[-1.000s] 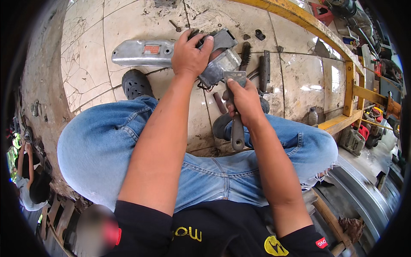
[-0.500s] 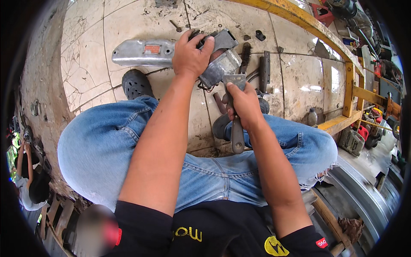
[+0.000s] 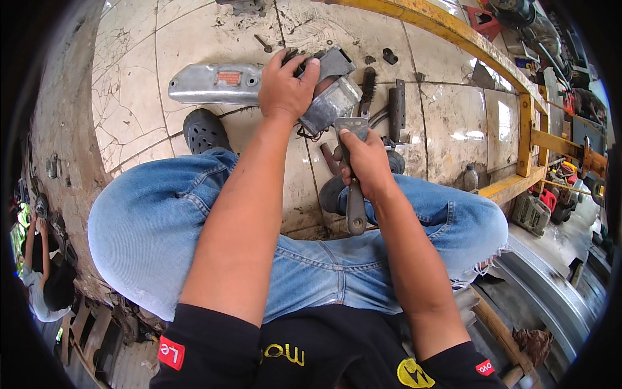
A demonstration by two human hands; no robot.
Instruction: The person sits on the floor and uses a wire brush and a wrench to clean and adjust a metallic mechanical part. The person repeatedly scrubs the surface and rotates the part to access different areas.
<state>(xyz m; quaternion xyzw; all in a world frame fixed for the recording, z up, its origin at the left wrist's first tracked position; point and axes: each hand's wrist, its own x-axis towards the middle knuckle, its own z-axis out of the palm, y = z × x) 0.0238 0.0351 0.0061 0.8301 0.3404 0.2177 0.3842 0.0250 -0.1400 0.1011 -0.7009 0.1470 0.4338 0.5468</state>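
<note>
My left hand [image 3: 287, 84] is closed over the top of a grey metal part [image 3: 332, 104] with a boxy, open end. That part sits above the tiled floor between my feet. In my right hand [image 3: 367, 157] is a scraper [image 3: 352, 128] with a wide flat blade and a dark handle; the fingers wrap its grip and the thumb lies along the blade's base. The blade's edge is close to the metal part's lower right; whether they touch I cannot tell. A long silvery metal cover [image 3: 214, 84] with an orange label lies left of my left hand.
A wire brush [image 3: 368, 87] and a dark flat bar [image 3: 397, 107] lie right of the part. A bolt [image 3: 264, 44] lies beyond it. At right stands a yellow metal frame [image 3: 526, 129], with a small bottle [image 3: 471, 176] beside it. Another person [image 3: 48, 279] is at far left.
Both hands, the metal part and the scraper sit almost where they were. The whole view has shifted slightly. Both grips are the same.
</note>
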